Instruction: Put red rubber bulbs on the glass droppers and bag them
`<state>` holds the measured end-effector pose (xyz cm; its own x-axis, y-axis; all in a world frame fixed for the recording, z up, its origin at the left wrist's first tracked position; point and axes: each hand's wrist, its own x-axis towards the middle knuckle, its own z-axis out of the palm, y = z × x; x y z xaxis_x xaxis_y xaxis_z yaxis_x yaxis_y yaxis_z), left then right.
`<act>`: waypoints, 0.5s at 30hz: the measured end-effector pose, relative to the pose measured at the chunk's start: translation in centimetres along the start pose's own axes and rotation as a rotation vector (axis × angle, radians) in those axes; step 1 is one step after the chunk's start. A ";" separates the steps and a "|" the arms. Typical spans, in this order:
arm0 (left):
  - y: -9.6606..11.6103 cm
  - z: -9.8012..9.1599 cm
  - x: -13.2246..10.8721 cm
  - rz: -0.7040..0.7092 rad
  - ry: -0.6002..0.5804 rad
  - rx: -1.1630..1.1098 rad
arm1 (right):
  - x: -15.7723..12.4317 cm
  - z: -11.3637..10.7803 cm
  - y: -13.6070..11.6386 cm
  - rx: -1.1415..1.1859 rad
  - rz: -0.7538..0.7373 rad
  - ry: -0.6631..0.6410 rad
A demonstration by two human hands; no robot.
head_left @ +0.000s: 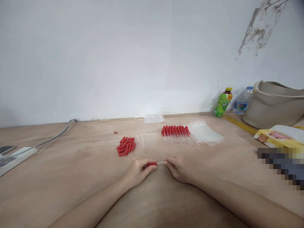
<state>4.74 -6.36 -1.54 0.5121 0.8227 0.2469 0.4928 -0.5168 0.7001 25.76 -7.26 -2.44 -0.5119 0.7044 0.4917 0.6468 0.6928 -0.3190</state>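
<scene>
My left hand (140,171) pinches a red rubber bulb (151,164) near the table's front middle. My right hand (178,167) pinches the clear glass tube (160,163) that meets the bulb. Both hands rest on the brown table (71,177). Behind the left hand lies a heap of loose red bulbs (125,146), with several bare clear tubes (145,141) beside it. Behind the right hand lies a row of finished droppers with red bulbs (177,133).
Clear plastic bags (206,133) lie right of the droppers, another bag (154,118) by the wall. A green bottle (222,103), a water bottle (242,100) and a beige bag (275,104) stand at the back right. A power strip (16,156) with its cable lies at left.
</scene>
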 end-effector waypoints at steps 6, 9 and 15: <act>-0.6 -0.2 0.2 0.053 0.032 -0.011 | 0.4 -1.3 -1.3 -0.111 0.043 -0.102; -0.8 -0.5 0.3 0.061 0.064 0.000 | 0.6 -2.3 -1.8 -0.135 0.042 -0.131; -0.6 -0.9 0.5 0.033 0.067 0.086 | 2.6 -3.5 1.1 0.001 0.382 -0.059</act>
<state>4.05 -5.47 -1.22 0.4818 0.8176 0.3152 0.5365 -0.5597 0.6316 27.15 -5.23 1.36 -0.2659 0.9195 0.2896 0.7965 0.3788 -0.4713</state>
